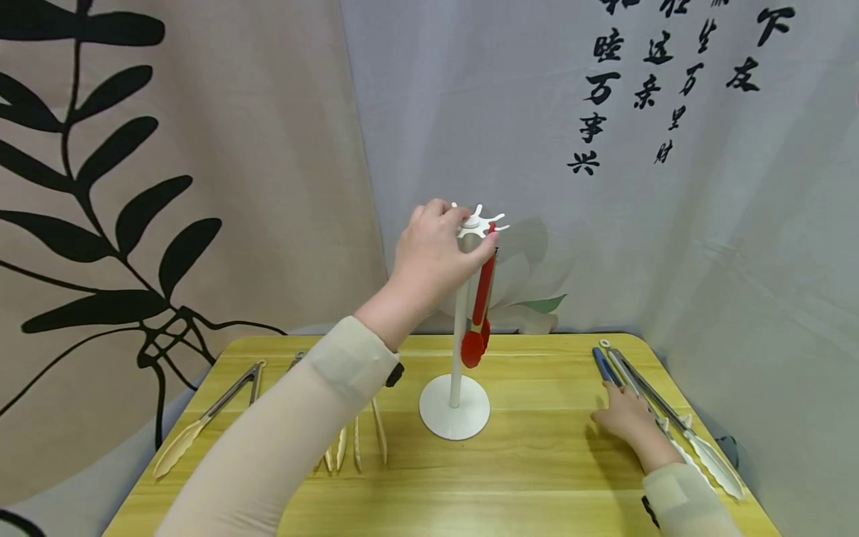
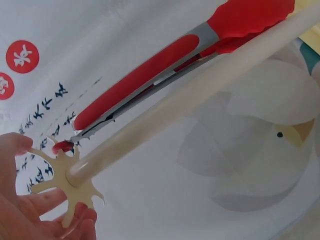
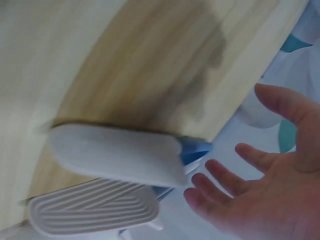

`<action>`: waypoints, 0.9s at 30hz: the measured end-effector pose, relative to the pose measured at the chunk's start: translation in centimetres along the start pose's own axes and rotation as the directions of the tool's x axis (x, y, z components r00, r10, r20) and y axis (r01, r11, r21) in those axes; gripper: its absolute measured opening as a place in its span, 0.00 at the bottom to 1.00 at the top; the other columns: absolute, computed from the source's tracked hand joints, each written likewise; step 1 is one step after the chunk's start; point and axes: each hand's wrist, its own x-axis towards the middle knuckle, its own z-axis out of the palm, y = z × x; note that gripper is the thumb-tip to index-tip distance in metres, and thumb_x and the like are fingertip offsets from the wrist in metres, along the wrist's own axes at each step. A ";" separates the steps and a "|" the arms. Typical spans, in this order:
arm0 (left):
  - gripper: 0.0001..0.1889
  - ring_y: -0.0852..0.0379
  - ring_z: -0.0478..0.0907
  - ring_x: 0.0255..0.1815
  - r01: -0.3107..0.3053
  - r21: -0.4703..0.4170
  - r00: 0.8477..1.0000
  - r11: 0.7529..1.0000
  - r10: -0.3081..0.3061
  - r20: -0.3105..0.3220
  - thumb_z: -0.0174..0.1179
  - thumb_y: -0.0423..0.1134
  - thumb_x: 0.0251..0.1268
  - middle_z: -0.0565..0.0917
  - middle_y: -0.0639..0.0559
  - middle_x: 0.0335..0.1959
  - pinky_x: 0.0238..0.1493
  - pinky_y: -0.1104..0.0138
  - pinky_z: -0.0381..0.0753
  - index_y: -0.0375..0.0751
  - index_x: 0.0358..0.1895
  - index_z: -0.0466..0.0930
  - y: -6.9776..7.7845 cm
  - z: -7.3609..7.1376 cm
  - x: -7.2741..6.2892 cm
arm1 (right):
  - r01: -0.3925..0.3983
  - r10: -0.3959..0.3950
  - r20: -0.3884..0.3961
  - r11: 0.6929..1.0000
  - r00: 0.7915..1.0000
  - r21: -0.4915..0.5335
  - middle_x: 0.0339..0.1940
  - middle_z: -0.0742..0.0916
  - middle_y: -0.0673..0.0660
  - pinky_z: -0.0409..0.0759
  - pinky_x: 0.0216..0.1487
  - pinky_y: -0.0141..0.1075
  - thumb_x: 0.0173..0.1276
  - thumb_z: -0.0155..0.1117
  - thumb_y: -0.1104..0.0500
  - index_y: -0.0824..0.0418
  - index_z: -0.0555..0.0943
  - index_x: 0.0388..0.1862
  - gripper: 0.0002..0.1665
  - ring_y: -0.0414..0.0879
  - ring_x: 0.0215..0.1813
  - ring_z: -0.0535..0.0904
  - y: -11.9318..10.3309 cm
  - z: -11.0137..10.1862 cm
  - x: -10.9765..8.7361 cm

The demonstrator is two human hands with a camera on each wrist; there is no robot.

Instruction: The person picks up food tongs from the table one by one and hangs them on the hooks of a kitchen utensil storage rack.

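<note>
A white stand [image 1: 461, 328] with a ring of hooks on top rises from a round base. My left hand [image 1: 435, 250] holds its hooked top, thumb and fingers around the hooks. Red tongs [image 1: 482, 291] hang from one hook, heads down, beside the pole. On the right, my right hand [image 1: 625, 418] is over blue-handled tongs [image 1: 606, 365] with pale heads. In the right wrist view its fingers are spread and hold nothing, close to the tongs' pale heads [image 3: 115, 154]. Partly under the right hand and sleeve, the blue-handled tongs are hidden.
Long grey tongs [image 1: 713, 464] with white heads lie along the table's right edge. Cream-tipped tongs [image 1: 180, 449] lie at the left edge. Several more pale tips [image 1: 379, 432] show past the left forearm, which covers the rest. A printed cloth [image 1: 496, 89] hangs behind the wooden table [image 1: 537, 470].
</note>
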 end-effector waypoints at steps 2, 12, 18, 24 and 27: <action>0.25 0.56 0.69 0.45 -0.003 -0.003 1.000 1.000 0.003 0.005 0.54 0.60 0.60 0.77 0.53 0.50 0.38 0.63 0.76 0.49 0.54 0.79 0.2 0.1 0.1 | -0.049 0.050 0.010 0.999 0.999 -0.011 0.66 0.53 0.84 0.54 0.56 0.75 0.63 0.59 0.50 0.71 0.52 0.72 0.47 0.83 0.64 0.46 0.6 0.0 0.1; 0.23 0.55 0.71 0.48 -0.019 -0.057 0.999 0.998 0.021 0.035 0.54 0.52 0.59 0.78 0.53 0.49 0.47 0.65 0.77 0.45 0.54 0.80 -0.1 -0.1 0.4 | -0.101 0.101 0.033 0.995 0.994 0.001 0.66 0.50 0.85 0.53 0.57 0.75 0.62 0.59 0.51 0.73 0.51 0.72 0.48 0.84 0.63 0.45 2.3 0.3 0.7; 0.22 0.58 0.71 0.48 -0.030 -0.117 0.996 0.993 0.040 0.082 0.55 0.50 0.59 0.77 0.55 0.48 0.47 0.67 0.76 0.46 0.55 0.79 -1.3 -0.5 0.6 | -0.101 0.101 0.002 0.994 0.995 -0.037 0.64 0.53 0.87 0.57 0.55 0.74 0.61 0.59 0.51 0.74 0.53 0.70 0.47 0.85 0.61 0.51 2.4 0.1 0.4; 0.22 0.57 0.70 0.50 -0.053 -0.107 0.989 0.993 0.067 0.130 0.53 0.50 0.61 0.77 0.55 0.50 0.50 0.65 0.75 0.47 0.56 0.78 -1.8 -1.0 0.8 | -0.105 0.104 -0.020 0.993 0.994 -0.059 0.58 0.59 0.88 0.63 0.54 0.69 0.59 0.60 0.51 0.79 0.56 0.67 0.47 0.84 0.56 0.57 2.7 0.0 0.6; 0.22 0.57 0.71 0.51 -0.071 -0.092 0.986 0.993 0.084 0.141 0.53 0.50 0.61 0.77 0.55 0.51 0.51 0.65 0.74 0.47 0.57 0.78 -1.9 -1.2 1.0 | -0.115 0.114 -0.016 0.992 0.993 -0.057 0.57 0.61 0.88 0.65 0.52 0.68 0.58 0.59 0.52 0.80 0.56 0.65 0.45 0.83 0.55 0.59 2.9 0.0 0.7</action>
